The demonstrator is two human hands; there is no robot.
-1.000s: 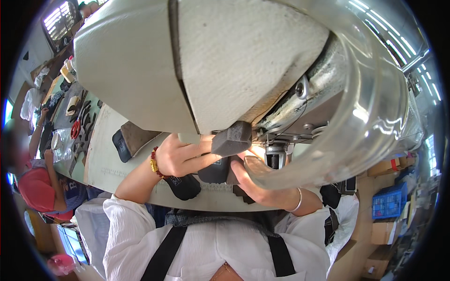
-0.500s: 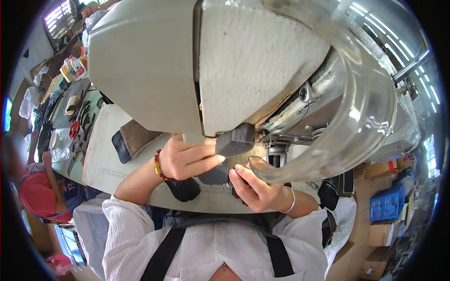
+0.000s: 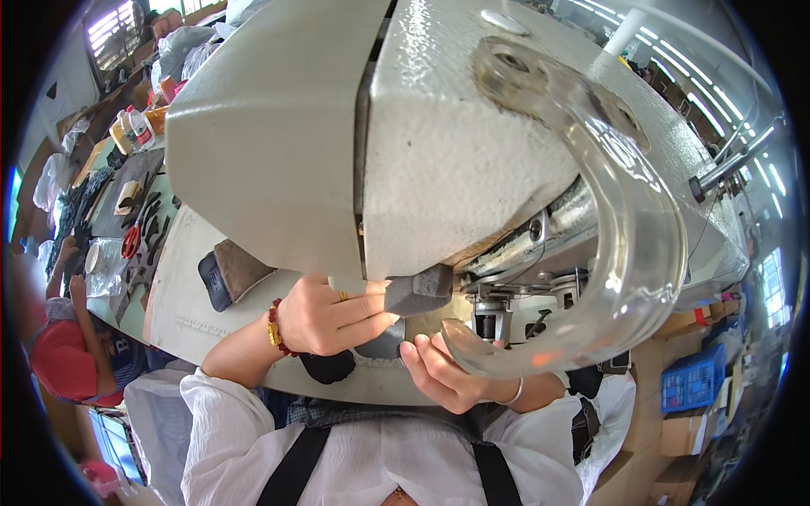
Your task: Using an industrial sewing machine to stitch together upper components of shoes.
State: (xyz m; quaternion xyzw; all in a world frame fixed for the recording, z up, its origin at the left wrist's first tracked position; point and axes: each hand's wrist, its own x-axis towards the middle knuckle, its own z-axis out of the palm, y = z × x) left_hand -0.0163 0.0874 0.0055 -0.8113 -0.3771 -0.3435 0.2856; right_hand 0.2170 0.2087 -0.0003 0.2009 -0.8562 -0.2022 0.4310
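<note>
My left hand (image 3: 325, 316) is closed on a dark grey fabric piece (image 3: 418, 291), thick and felt-like, curved like part of a shoe upper. Its fingers lie along the near side of the piece, under the head of a sewing machine (image 3: 270, 152). A flatter grey part (image 3: 384, 344) shows below those fingers; whether it belongs to the same piece I cannot tell. My right hand (image 3: 443, 375) pinches beside that part's right edge, close to the machine's metal foot (image 3: 489, 316). What lies between its fingertips is hidden. A clear curved guard (image 3: 650, 236) partly covers this hand.
On the pale worktable (image 3: 190, 278) lie a brown-and-black shoe-like piece (image 3: 240, 274) and a black piece (image 3: 327, 366) under my left wrist. A side table at left holds red-handled scissors (image 3: 131, 242) and bottles (image 3: 139, 126). Nearby sits a co-worker in red (image 3: 63, 358). A blue crate (image 3: 693, 379) stands at right.
The view has shifted, so the machine's guard and foot appear lower. Both hands keep their grips by the machine's foot, with the grey piece held nearly the same way.
</note>
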